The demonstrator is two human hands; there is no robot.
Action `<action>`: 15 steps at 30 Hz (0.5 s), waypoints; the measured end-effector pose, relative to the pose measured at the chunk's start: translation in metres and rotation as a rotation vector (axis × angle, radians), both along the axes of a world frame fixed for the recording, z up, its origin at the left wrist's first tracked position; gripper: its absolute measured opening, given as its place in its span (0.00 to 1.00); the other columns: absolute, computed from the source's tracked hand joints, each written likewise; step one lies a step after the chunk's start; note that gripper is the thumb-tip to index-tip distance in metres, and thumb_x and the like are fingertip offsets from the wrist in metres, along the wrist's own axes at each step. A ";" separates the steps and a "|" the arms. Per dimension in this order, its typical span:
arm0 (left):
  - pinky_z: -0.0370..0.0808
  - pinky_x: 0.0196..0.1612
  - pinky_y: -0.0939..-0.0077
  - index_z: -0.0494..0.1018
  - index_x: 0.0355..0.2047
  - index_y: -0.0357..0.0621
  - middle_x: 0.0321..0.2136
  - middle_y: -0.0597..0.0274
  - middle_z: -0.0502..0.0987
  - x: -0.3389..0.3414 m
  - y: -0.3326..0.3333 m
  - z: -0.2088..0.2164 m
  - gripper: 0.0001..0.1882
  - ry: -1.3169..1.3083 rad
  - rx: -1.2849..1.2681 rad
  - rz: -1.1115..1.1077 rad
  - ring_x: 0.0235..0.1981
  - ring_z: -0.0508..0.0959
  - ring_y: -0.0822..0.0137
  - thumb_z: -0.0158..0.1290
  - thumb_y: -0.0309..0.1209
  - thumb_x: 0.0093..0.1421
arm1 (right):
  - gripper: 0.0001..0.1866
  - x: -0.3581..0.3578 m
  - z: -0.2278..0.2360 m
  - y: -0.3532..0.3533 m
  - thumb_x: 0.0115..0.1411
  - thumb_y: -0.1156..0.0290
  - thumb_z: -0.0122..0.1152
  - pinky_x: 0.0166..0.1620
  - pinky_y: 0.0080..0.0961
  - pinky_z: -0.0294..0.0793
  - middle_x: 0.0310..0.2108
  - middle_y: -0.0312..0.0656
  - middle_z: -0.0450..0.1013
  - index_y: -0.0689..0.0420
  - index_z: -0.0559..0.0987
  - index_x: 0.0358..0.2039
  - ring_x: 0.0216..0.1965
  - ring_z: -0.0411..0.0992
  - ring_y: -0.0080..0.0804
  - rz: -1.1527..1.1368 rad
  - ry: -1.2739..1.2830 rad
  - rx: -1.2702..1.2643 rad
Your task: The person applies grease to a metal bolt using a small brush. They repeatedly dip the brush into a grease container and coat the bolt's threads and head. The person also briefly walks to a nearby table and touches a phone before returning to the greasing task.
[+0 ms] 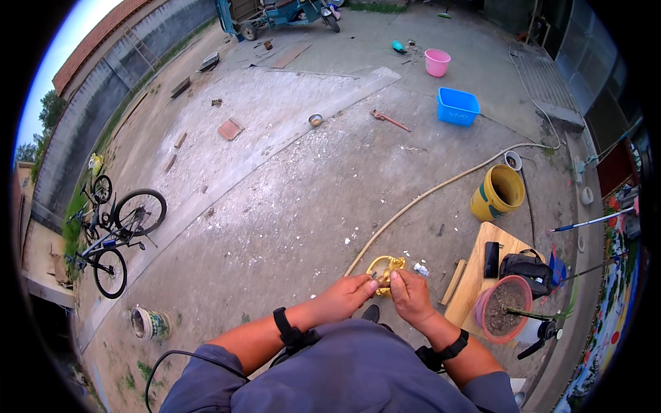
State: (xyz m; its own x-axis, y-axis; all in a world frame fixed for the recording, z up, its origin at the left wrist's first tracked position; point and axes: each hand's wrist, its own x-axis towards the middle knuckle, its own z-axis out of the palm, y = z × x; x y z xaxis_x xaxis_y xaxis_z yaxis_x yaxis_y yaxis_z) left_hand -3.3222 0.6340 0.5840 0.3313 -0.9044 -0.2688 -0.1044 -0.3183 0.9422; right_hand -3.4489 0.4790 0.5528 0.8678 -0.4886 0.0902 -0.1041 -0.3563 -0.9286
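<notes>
My hands meet in front of my body, low in the middle of the head view. Between the thumbs and fingers of my left hand [350,294] and my right hand [412,294] is a small brown rod-like piece [383,284], pinched from both sides. Just beyond the fingertips shows a shiny golden-yellow thing [395,262] with a curved loop on its left. The fingers partly cover it, and I cannot tell whether they hold it too. My curled lower fingers are hidden from above.
A wooden board [508,239] at right bears a black phone [491,259], a dark bag [527,270] and a pink pot of soil [505,308]. Beyond stand a yellow bucket [497,192] and a blue tub [458,107]. A hose [441,184] crosses the ground. Bicycles [110,227] stand left.
</notes>
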 end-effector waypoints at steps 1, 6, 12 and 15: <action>0.67 0.28 0.75 0.73 0.36 0.43 0.22 0.67 0.68 0.000 0.001 -0.001 0.20 0.171 0.020 0.043 0.24 0.69 0.73 0.41 0.46 0.73 | 0.16 0.002 0.001 0.000 0.65 0.63 0.52 0.28 0.43 0.69 0.20 0.49 0.70 0.58 0.74 0.23 0.23 0.71 0.52 0.018 -0.018 -0.082; 0.56 0.22 0.81 0.71 0.35 0.48 0.22 0.73 0.62 0.011 0.008 -0.013 0.22 0.864 0.148 0.247 0.20 0.59 0.77 0.39 0.51 0.72 | 0.13 0.024 0.009 0.000 0.59 0.64 0.59 0.26 0.39 0.69 0.18 0.44 0.69 0.54 0.74 0.19 0.21 0.71 0.46 0.105 -0.113 -0.430; 0.54 0.21 0.80 0.62 0.25 0.51 0.19 0.73 0.56 0.035 0.008 -0.003 0.25 0.966 0.118 0.371 0.19 0.56 0.78 0.39 0.55 0.71 | 0.13 0.061 0.012 0.005 0.57 0.68 0.60 0.22 0.37 0.67 0.18 0.43 0.66 0.55 0.70 0.19 0.18 0.69 0.44 0.129 -0.211 -0.673; 0.54 0.21 0.80 0.61 0.23 0.51 0.18 0.74 0.55 0.051 0.008 -0.001 0.25 0.843 -0.012 0.430 0.18 0.54 0.78 0.39 0.53 0.72 | 0.14 0.089 0.016 0.013 0.60 0.67 0.58 0.23 0.38 0.67 0.17 0.44 0.65 0.56 0.69 0.20 0.19 0.69 0.45 0.086 -0.213 -0.617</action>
